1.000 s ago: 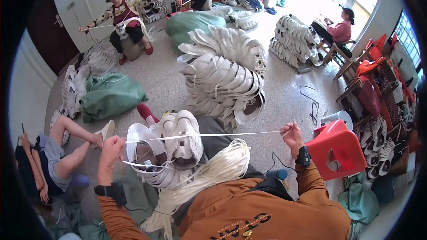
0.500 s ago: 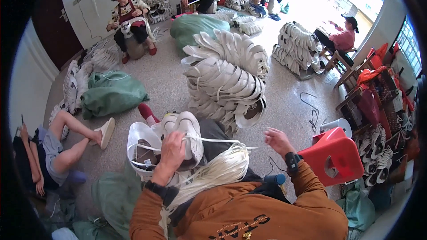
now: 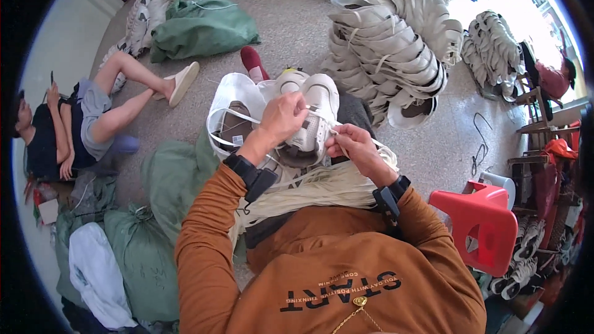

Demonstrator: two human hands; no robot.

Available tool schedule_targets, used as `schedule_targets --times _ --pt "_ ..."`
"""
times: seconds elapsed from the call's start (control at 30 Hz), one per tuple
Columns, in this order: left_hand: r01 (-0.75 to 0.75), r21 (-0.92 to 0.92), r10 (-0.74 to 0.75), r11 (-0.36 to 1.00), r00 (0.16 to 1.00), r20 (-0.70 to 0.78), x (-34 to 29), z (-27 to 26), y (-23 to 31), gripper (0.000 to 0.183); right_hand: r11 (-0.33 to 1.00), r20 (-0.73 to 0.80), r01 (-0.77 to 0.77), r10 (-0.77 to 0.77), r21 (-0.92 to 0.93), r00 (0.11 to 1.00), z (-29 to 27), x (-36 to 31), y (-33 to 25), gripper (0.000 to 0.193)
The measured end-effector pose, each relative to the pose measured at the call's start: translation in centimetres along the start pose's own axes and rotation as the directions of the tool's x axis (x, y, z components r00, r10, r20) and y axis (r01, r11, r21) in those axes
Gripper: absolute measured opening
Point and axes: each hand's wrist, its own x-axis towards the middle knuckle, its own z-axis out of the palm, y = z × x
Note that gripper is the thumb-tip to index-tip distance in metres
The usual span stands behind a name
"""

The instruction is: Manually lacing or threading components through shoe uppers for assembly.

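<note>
On my lap lies a white sneaker upper (image 3: 320,96) with its toe pointing away from me and its lace holes facing up. My left hand (image 3: 283,117) is closed over its left side, the fingertips pinching a white shoelace at the lace holes. At the upper's right edge my right hand (image 3: 359,148) pinches the lace between thumb and fingers. To the left of my left hand stands another white upper (image 3: 218,125), opened out so its brown inside shows. A thick bundle of loose off-white laces (image 3: 322,188) lies across my lap, below both hands.
A tall stack of white uppers (image 3: 390,49) stands ahead on the floor. A red stool (image 3: 504,229) is at my right. Green sacks (image 3: 201,28) lie ahead left and beside me. A person (image 3: 80,111) sits at left holding a phone; another person (image 3: 552,80) sits far right.
My right hand has come in from the right to the upper and now pinches the lace there. My left hand stays at the upper. The view has tilted down.
</note>
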Motion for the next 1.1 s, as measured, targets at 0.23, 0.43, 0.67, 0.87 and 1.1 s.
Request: schedule_targets --times 0.23,0.43,0.67,0.87,1.1 --pt "-0.004 -0.062 -0.002 0.998 0.994 -0.105 -4.4 1.6 3.3 0.021 0.998 -0.043 0.016 -0.018 -0.063 0.999 0.2 -0.7 -0.7 0.015" --pt "0.104 -0.092 -0.111 0.99 0.991 -0.07 -4.2 4.1 4.9 0.024 0.991 -0.037 0.046 -0.051 -0.125 0.998 -0.1 0.6 -1.3 0.016" --pt "0.172 -0.259 -0.212 0.951 0.968 -0.136 -4.3 5.5 4.8 0.027 0.942 -0.108 0.114 -0.155 -0.317 0.982 0.3 1.0 -2.2 0.018" --pt "0.135 -0.243 -0.176 0.961 0.972 -0.155 -4.5 6.2 4.3 0.03 0.751 0.011 0.245 -0.301 -0.613 0.953 -0.9 2.7 -1.5 0.019" --pt "0.095 -0.174 -0.128 0.98 0.972 -0.195 -4.3 6.8 3.7 0.03 0.28 0.292 0.41 -0.379 -0.868 0.878 0.6 2.6 -5.3 0.013"
